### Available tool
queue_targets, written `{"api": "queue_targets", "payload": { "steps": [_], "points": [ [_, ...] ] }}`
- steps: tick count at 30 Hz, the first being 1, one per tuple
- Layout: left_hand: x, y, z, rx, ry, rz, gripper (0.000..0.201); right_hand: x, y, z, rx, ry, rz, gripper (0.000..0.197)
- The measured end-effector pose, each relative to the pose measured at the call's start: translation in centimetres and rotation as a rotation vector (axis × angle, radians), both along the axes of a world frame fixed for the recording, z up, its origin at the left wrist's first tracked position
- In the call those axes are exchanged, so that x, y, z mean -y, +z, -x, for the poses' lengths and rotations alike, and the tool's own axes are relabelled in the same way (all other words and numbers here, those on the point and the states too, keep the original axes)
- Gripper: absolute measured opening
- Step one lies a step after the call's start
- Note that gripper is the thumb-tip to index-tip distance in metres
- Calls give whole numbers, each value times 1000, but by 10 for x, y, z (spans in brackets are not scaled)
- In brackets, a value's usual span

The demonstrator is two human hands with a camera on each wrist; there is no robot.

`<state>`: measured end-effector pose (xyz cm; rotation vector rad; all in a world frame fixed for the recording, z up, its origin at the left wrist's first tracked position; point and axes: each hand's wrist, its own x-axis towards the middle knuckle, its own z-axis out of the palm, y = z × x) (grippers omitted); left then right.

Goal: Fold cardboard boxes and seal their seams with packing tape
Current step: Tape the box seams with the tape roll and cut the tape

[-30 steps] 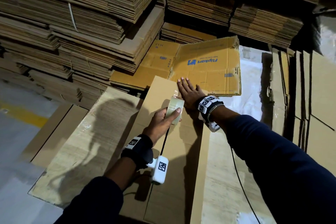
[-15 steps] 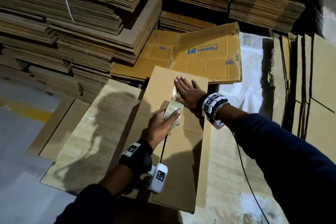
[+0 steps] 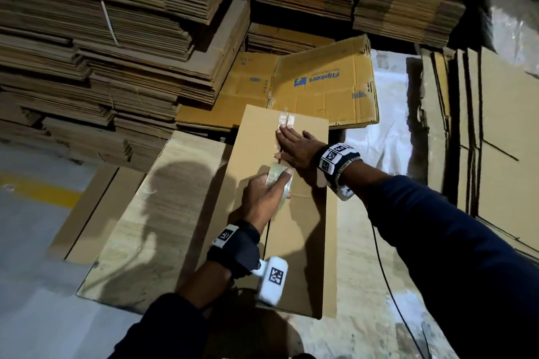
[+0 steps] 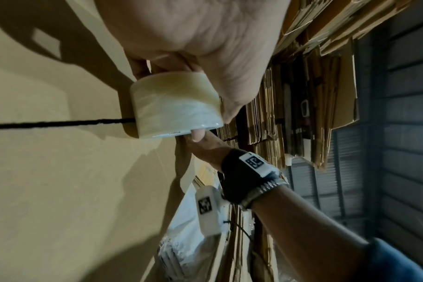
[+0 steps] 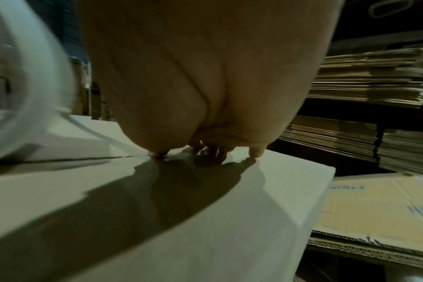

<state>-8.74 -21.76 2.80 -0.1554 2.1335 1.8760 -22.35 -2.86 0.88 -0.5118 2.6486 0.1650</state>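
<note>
Two hands work one folded cardboard box at the centre of the head view. The left hand curls round a roll of clear packing tape, finger hooked over its upper edge, at mid-seam. The right hand, just above it in the frame, lies flat with fingers straight on the tape strip running to the box's upper edge. The board looks light and stiff, best steadied by a flat palm beside the seam. Flattened cartons are stacked at upper left.

Left wrist view: the roll sits at centre frame, pinched between thumb and fingers of the left hand, its rim against the box, where the open seam runs to the left edge. Smooth film is probably slippery; a hold through the core suits it.

Right wrist view: the right hand fills the upper centre, fingertips pressed on the box. The blurred arc at upper left appears to be the roll.
</note>
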Motion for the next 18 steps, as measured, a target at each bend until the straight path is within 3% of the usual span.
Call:
{"api": "queue_targets", "payload": {
  "steps": [6,10,13,18],
  "points": [
    [0,2,-3,-10,-7,24,54,-2,-19,-48,-66,134,-60,84],
    [5,-3,-30,-4,-24,55,42,6,-8,-56,19,76,-66,80],
    [22,-6,-58,21,-51,66,40,11,2,-52,54,24,-25,66],
    [43,-9,-70,32,-113,-75,48,26,7,-65,3,-30,-26,72]
  ]
}}
